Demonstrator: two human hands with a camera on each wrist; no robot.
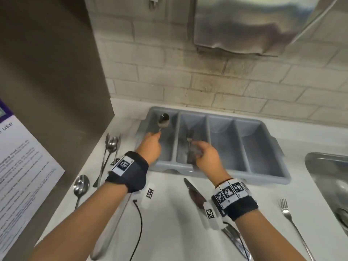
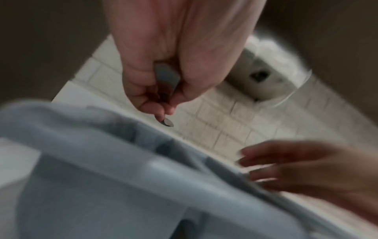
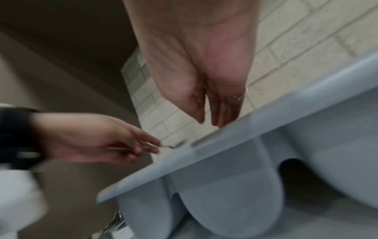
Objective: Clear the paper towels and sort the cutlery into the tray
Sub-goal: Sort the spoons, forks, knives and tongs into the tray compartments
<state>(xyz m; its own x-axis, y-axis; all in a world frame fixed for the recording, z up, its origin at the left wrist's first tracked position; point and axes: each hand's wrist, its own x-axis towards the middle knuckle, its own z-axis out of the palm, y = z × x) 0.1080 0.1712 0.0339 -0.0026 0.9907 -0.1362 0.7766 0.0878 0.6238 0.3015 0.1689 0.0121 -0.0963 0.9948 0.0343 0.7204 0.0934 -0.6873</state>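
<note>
Fingers [image 2: 161, 111] of the left hand [image 1: 150, 146] are pinched on a spoon [image 1: 164, 120] held over the tray's [image 1: 271, 166] leftmost slot; the right hand [image 1: 206, 154] is relaxed above a fork [image 1: 189, 140] lying in the second. Sorting is under way; next, the spoon must be lowered and let go.

Two bare forearms enter from the bottom of the head view, sleeveless. The left hand [image 1: 149, 147] sits left of centre; its wrist wears a wide black fabric band [image 1: 128, 172] carrying a white tag printed with a black square marker code. The right hand [image 1: 207, 155], at centre, has a similar black wristband [image 1: 239, 204] with a row of white marker tags and a white camera block [image 1: 211, 215] beneath. A thin black cable [image 1: 140, 219] trails from under the left wrist toward the lower edge.
</note>
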